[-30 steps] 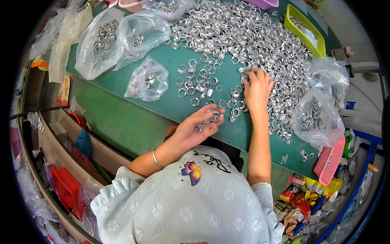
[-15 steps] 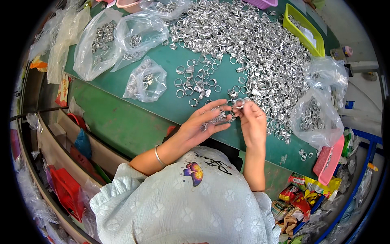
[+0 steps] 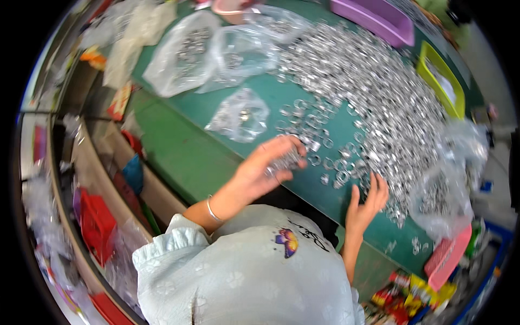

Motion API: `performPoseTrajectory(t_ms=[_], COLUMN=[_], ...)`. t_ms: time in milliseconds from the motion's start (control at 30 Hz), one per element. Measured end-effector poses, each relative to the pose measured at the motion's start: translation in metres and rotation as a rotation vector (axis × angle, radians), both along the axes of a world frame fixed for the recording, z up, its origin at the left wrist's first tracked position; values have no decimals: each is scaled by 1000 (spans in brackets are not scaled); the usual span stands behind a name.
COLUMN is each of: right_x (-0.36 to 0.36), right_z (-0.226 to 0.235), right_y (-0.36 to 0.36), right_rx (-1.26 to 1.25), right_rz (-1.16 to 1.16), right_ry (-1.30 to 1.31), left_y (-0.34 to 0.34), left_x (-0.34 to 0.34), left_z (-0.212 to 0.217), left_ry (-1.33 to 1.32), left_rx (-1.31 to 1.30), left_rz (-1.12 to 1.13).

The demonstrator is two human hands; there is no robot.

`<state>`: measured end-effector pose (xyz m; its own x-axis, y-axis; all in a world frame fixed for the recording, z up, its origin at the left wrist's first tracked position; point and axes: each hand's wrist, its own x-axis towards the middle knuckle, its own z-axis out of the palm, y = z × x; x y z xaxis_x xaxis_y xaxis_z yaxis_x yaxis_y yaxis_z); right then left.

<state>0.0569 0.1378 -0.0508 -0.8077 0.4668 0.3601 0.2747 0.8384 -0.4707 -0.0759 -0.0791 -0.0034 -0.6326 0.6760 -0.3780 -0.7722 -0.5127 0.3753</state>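
My left hand [image 3: 262, 168] is curled around a bunch of silver rings [image 3: 286, 161], just above the table's near edge. Beyond it lies a loose scatter of rings [image 3: 310, 116], apart from the big pile of silver rings [image 3: 352, 65]. Thumb and fingers apart, my right hand [image 3: 365, 208] is beside the pile's near end, and I see nothing in it. Small rings [image 3: 341, 165] lie between the two hands. Motion blurs the picture, so single rings are hard to make out.
Clear plastic bags with rings [image 3: 241, 116] stand at left on the green table [image 3: 189, 116]; another bag [image 3: 441, 200] is at right. A purple basket [image 3: 374, 21], yellow-green basket [image 3: 457, 100] and pink basket [image 3: 449, 257] line the edges. Shelving [image 3: 103, 162] is at left.
My right hand has parted from the left and moved right toward the pile, its fingers opened. The ring it pinched is gone from it. The whole view has shifted and tilted.
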Motion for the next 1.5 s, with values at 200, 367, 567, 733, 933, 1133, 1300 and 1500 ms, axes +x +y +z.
performPoseTrajectory(t_ms=[200, 367, 567, 733, 933, 1133, 1300, 1500], right_x=[-1, -3, 0, 17, -7, -1, -10, -40], right_z=[-4, -6, -1, -2, 1, 5, 0, 3], right_y=[-10, -10, -5, 6, -9, -4, -8, -19], right_rx=[36, 22, -28, 23, 23, 28, -58, 5], right_rz=[14, 10, 28, -76, 83, 155, 94, 184], right_ry=[83, 131, 86, 12, -81, -83, 79, -87], left_y=[-99, -134, -147, -86, -2, 47, 52, 56], left_x=[-77, -198, -287, -189, -23, 34, 29, 20], left_z=[26, -13, -40, 9, 20, -43, -55, -63], left_ry=[-74, -122, 244, 307, 1060, 1677, 1821, 1761], left_rx=[195, -11, -142, -227, -711, -1053, -1210, -1118], left_rz=[555, 837, 1226, 990, 478, -161, -165, -41])
